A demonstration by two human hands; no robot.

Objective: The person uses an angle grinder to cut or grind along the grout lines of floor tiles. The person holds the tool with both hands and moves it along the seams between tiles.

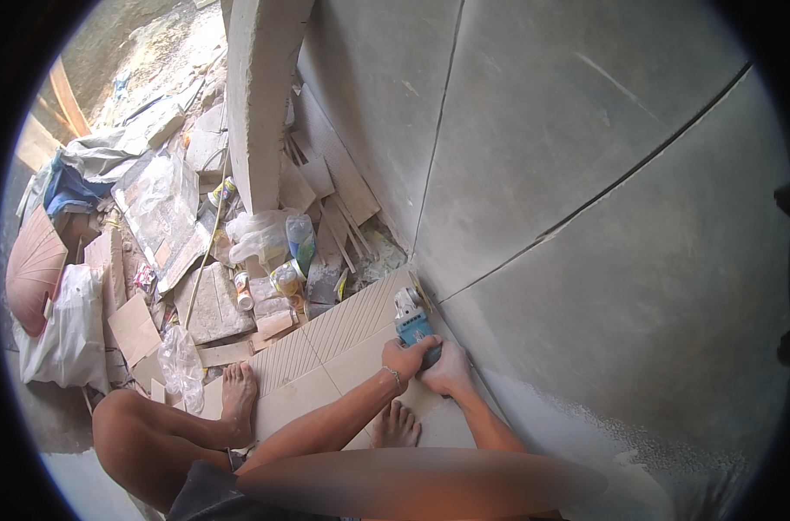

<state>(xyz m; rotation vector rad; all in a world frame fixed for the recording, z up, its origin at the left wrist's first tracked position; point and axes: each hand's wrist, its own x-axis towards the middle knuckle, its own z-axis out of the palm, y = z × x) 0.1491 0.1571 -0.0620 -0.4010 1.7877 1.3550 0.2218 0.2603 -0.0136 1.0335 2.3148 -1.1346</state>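
Note:
A blue angle grinder (415, 329) with a silver-grey head is held low over the floor tiles, close to the grey wall. My left hand (404, 354), with a bracelet at the wrist, is wrapped round the grinder's body. Behind it my right hand (448, 369) grips the dark rear part. The disc at the far end is hard to make out, and I cannot tell whether it touches the tile. Beneath lie beige floor tiles (330, 334), several scored with slanting parallel grooves.
Two bare feet stand on the tiles, the left foot (239, 391) farther out. Rubble, cans and plastic bags (256, 234) cover the ground at the left. A concrete post (260, 104) rises there. The grey wall (603, 286) bounds the right. A yellowish cable (211, 247) crosses the debris.

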